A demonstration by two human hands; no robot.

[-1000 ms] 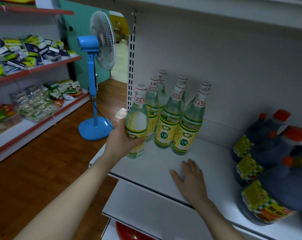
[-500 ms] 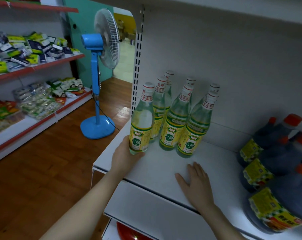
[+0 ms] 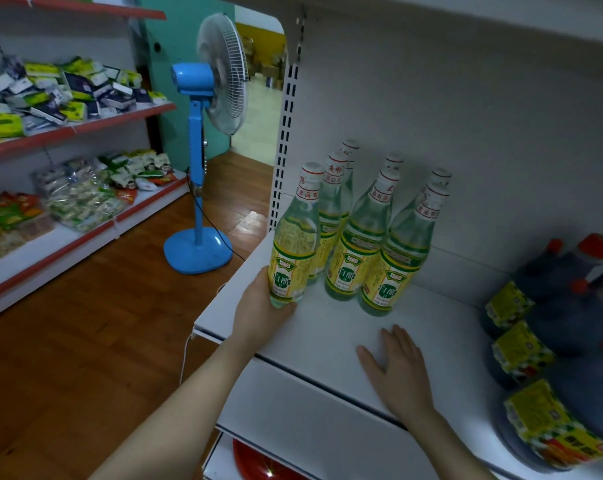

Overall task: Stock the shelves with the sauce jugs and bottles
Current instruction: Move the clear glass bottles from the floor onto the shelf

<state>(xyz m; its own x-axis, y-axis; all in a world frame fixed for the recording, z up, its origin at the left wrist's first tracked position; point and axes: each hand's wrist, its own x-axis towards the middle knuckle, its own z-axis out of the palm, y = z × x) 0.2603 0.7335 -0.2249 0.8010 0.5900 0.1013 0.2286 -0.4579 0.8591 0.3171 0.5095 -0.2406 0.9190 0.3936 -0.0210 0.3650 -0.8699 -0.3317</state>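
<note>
The left hand (image 3: 262,306) wraps the base of a vinegar bottle (image 3: 295,244) at the shelf's (image 3: 327,337) left front, probably glass: heavy, smooth, breakable, best gripped low on the label. The right hand (image 3: 397,372) lies flat nearby.

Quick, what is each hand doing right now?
Left hand: holding the front-left vinegar bottle near its base.
Right hand: open, flat on the white shelf, holding nothing.
</note>
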